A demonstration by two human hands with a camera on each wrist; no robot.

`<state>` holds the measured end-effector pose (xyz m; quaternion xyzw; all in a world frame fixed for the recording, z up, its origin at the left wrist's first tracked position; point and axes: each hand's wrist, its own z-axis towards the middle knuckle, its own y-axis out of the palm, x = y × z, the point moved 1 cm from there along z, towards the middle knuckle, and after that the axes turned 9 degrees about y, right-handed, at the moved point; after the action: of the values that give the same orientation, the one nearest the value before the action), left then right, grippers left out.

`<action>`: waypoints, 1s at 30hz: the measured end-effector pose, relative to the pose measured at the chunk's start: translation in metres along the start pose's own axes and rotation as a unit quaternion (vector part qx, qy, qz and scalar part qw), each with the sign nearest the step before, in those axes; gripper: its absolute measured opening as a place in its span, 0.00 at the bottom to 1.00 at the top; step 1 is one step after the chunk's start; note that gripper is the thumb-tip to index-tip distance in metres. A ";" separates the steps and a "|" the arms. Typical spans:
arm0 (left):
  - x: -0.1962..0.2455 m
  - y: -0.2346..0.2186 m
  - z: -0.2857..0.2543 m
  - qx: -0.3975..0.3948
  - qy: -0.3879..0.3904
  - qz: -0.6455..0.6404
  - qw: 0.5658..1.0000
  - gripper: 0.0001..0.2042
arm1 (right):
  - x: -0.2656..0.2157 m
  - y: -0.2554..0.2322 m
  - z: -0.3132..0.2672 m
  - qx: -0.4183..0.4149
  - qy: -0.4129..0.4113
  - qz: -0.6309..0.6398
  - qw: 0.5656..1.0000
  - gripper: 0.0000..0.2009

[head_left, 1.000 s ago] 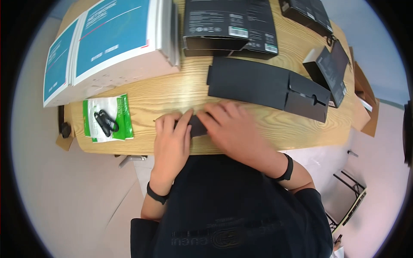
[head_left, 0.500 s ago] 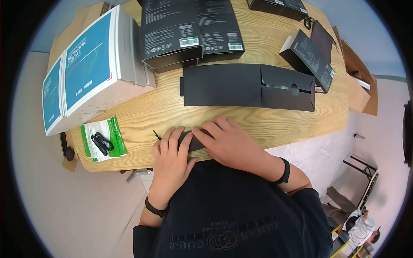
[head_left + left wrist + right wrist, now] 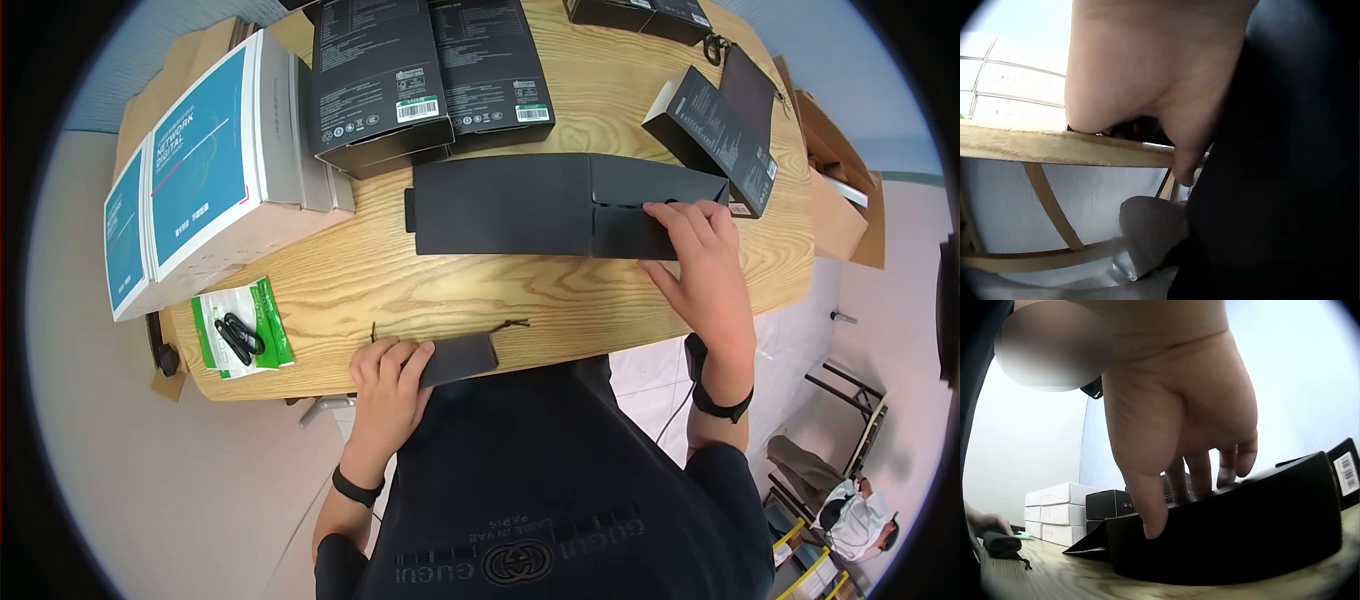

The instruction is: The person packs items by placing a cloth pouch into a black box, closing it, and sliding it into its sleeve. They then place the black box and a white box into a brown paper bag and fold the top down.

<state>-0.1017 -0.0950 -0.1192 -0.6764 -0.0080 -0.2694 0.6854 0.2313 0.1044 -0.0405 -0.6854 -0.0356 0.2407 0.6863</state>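
A dark grey drawstring pouch (image 3: 462,360) lies at the table's near edge, with thin black cords at both ends. My left hand (image 3: 388,378) holds its left end, fingers over the top. In the left wrist view the left thumb (image 3: 1186,169) hangs past the table edge; the pouch itself is hidden there. Farther right, my right hand (image 3: 708,265) grips the flap end of a long black box (image 3: 505,205). In the right wrist view its thumb (image 3: 1152,522) lies against the box's near side, and the other fingers reach over the top.
Two black printed boxes (image 3: 385,85) stand at the back, beside blue-and-white boxes (image 3: 205,165) on the left. A black cable (image 3: 238,338) lies on a green-and-white packet (image 3: 275,330). Another black box (image 3: 715,135) and a dark pouch (image 3: 748,95) lie at the right.
My right hand has left the pouch and moved right to the long black box. My left hand stays at the pouch, now more exposed. The view has shifted too.
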 end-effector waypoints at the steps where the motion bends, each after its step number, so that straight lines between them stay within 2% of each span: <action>1: 0.001 -0.002 -0.002 -0.021 0.000 -0.001 1.000 0.36 | -0.002 0.001 0.000 0.011 0.000 0.003 1.000 0.27; 4: -0.003 -0.018 -0.002 -0.050 0.011 -0.036 0.998 0.31 | -0.015 0.005 -0.001 0.030 -0.017 -0.005 0.999 0.23; 6: -0.004 -0.029 0.001 -0.056 0.019 -0.071 0.996 0.28 | -0.027 0.005 -0.004 0.035 -0.036 -0.010 0.999 0.24; 8: -0.004 -0.042 0.004 0.066 -0.024 -0.179 0.981 0.25 | -0.034 0.004 -0.007 0.041 -0.057 -0.014 0.997 0.25; 9: -0.001 -0.053 0.012 0.100 -0.011 -0.176 0.979 0.24 | -0.036 0.002 -0.009 0.017 -0.066 -0.018 0.997 0.24; 11: 0.009 -0.067 0.033 0.114 0.008 -0.202 0.973 0.24 | -0.042 -0.006 -0.011 -0.006 -0.078 -0.024 0.997 0.23; 13: 0.019 -0.076 0.060 0.130 0.029 -0.229 0.964 0.24 | -0.045 -0.018 -0.011 -0.084 -0.062 0.008 0.995 0.23; 15: 0.029 -0.079 0.092 0.110 0.097 -0.231 0.962 0.25 | -0.044 -0.022 -0.009 -0.097 -0.060 0.046 0.992 0.21; 17: 0.037 -0.079 0.121 0.092 0.110 -0.197 0.970 0.25 | -0.039 -0.024 -0.006 -0.109 -0.058 0.083 0.989 0.20; 19: 0.045 -0.074 0.144 0.074 0.125 -0.162 0.976 0.25 | -0.032 -0.019 -0.004 -0.186 -0.094 0.129 0.970 0.20; 21: 0.053 -0.068 0.161 0.038 0.162 -0.078 0.983 0.24 | -0.025 -0.015 -0.010 -0.162 -0.074 0.170 0.969 0.18; 23: 0.060 -0.067 0.168 0.005 0.168 -0.091 0.981 0.26 | -0.018 -0.014 -0.017 -0.137 -0.052 0.214 0.966 0.16; 25: 0.064 -0.066 0.171 -0.029 0.171 -0.096 0.980 0.26 | -0.005 -0.012 -0.025 -0.194 0.110 0.254 0.941 0.18; 26: 0.068 -0.068 0.170 -0.034 0.175 -0.095 0.979 0.26 | 0.000 -0.008 -0.027 -0.191 0.115 0.258 0.940 0.18; 28: 0.076 -0.073 0.167 -0.031 0.193 -0.089 0.977 0.27 | 0.006 -0.002 -0.031 -0.067 -0.058 0.137 0.987 0.25; 29: 0.077 -0.071 0.168 -0.031 0.190 -0.089 0.977 0.27 | 0.006 -0.003 -0.031 -0.069 -0.060 0.138 0.986 0.25; 30: 0.077 -0.068 0.170 -0.019 0.200 -0.088 0.976 0.28 | 0.005 -0.005 -0.029 -0.102 -0.030 0.174 0.979 0.31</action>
<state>-0.0017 0.0396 -0.0136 -0.6179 0.0748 -0.4591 0.6339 0.2478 0.0792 -0.0390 -0.7399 0.0393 0.3723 0.5589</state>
